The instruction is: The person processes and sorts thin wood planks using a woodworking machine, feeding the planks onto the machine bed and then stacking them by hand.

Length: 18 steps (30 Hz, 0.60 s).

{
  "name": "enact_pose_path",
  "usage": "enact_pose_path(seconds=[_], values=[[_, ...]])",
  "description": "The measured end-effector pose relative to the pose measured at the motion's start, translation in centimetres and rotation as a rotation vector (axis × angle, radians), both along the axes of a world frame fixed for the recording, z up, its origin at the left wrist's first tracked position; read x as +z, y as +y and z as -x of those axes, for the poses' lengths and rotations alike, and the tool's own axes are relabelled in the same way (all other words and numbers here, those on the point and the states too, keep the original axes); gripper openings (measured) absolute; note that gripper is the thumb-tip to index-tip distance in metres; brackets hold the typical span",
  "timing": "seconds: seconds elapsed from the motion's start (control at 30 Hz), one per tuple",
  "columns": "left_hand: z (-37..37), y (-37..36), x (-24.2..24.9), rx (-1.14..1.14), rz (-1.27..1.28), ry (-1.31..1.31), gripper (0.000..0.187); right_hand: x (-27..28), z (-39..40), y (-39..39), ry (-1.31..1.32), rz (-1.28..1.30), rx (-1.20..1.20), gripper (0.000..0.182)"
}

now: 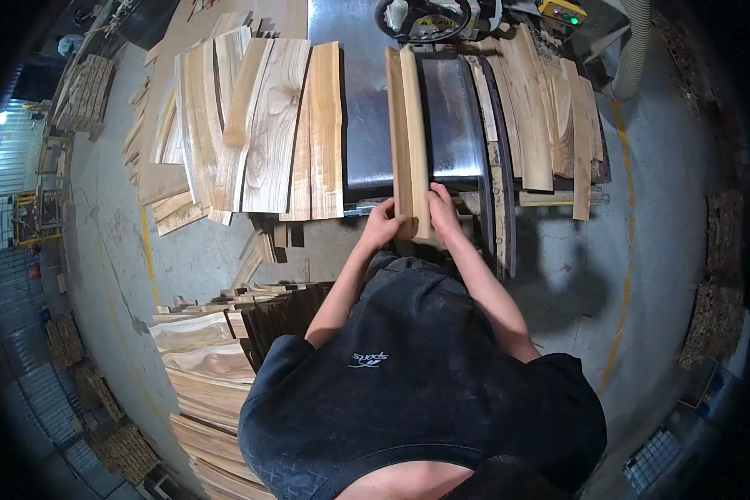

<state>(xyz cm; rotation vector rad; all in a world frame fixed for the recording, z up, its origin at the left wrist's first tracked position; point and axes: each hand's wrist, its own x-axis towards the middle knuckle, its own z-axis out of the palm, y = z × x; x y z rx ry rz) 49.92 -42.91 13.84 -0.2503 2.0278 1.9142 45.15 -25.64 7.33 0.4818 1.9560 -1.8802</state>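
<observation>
Two narrow wooden boards stand side by side on the metal saw table (367, 142), their near ends sticking out over its front edge. My left hand (381, 227) is closed around the near end of the browner left board (397, 137), with the thumb across its end. The near end of the paler right board (417, 142) is gripped by my right hand (443, 213), fingers along its outer side. Both boards appear tilted on edge, close together. Where their far ends lie, a machine with a dark ring-shaped handle (425, 21) stands just beyond.
Several wide planks (267, 125) lie left of the saw table, and more planks (525, 108) lie to the right. A long rail with a scale (498, 183) runs beside my right hand. Stacked boards (204, 358) stand on the floor at lower left. A ribbed hose (637, 50) hangs at upper right.
</observation>
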Motion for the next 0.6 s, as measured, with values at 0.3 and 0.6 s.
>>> enact_pose_path(seconds=[0.3, 0.6], values=[[-0.7, 0.3, -2.9, 0.128, 0.168, 0.216, 0.083, 13.7, -2.8, 7.5, 0.330, -0.395, -0.006, 0.035], [2.2, 9.4, 0.7, 0.001, 0.896, 0.572, 0.075, 11.9, -11.4, 14.2, 0.521, -0.884, -0.261, 0.028]])
